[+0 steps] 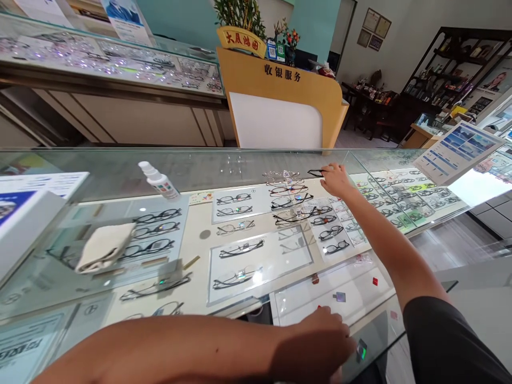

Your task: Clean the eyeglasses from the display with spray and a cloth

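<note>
My right hand (336,180) reaches to the far part of the glass counter, its fingers closed on a dark pair of glasses (316,173). Beside it, several pairs of glasses (292,200) are grouped in a loose column. My left hand (322,338) is low in the view, over the near edge of the counter by a white tray (292,301). Its fingers are curled and in shadow, and what they hold, if anything, is hidden. Small square tags (340,297) lie in that tray.
A spray bottle (160,181) and a folded beige cloth (104,248) are on the glass counter (192,160) at the left. A sign stand (459,152) is at the right. Behind stand a wooden cashier desk (280,80) and another display case (116,64).
</note>
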Action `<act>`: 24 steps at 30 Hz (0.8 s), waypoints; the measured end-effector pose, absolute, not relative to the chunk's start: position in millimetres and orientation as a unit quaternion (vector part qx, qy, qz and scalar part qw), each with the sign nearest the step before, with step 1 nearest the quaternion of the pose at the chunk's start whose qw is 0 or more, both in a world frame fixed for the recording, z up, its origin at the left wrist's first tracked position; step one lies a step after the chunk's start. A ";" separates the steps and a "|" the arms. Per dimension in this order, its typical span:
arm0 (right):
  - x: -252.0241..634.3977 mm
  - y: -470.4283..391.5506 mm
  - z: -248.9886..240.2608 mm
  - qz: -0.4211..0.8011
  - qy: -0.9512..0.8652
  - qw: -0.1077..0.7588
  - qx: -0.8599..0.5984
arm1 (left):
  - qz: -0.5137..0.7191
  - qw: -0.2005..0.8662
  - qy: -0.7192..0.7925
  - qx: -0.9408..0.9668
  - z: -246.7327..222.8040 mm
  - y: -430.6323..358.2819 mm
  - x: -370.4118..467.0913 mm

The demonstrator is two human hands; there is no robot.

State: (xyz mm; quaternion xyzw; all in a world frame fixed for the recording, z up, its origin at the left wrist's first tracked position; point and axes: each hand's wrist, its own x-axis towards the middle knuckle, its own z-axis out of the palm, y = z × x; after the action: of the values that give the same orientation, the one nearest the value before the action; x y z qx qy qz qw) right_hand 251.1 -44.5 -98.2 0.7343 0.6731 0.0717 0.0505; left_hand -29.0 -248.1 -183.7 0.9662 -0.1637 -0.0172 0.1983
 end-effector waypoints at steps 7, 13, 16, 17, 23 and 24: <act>225.8 -121.5 -49.1 0.009 0.681 -0.041 0.731 | -0.144 0.115 -0.160 0.970 -186.0 -246.9 -30.6; 178.9 -264.9 25.1 -0.231 0.784 -0.032 0.575 | -0.197 0.117 -0.166 0.959 -202.3 -254.3 -32.1; 164.9 -322.5 20.5 -0.281 0.775 0.034 0.565 | -0.183 0.138 -0.158 0.960 -213.0 -260.5 -35.7; 163.4 -336.1 9.5 -0.272 0.775 0.056 0.568 | -0.173 0.139 -0.157 0.962 -215.6 -262.0 -37.7; 169.1 -348.5 -91.6 -0.236 0.771 0.129 0.577 | -0.159 0.133 -0.153 0.966 -221.0 -265.7 -45.4; 169.7 -340.7 -106.5 -0.237 0.770 0.142 0.575 | -0.150 0.132 -0.151 0.968 -222.4 -267.0 -44.8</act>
State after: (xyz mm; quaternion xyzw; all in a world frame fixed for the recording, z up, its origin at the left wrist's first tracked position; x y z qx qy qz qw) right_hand 169.7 -340.7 -106.5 0.5751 0.7702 -0.2365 0.1416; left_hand -44.8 -267.0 -222.4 0.9682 -0.1512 -0.1496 0.1316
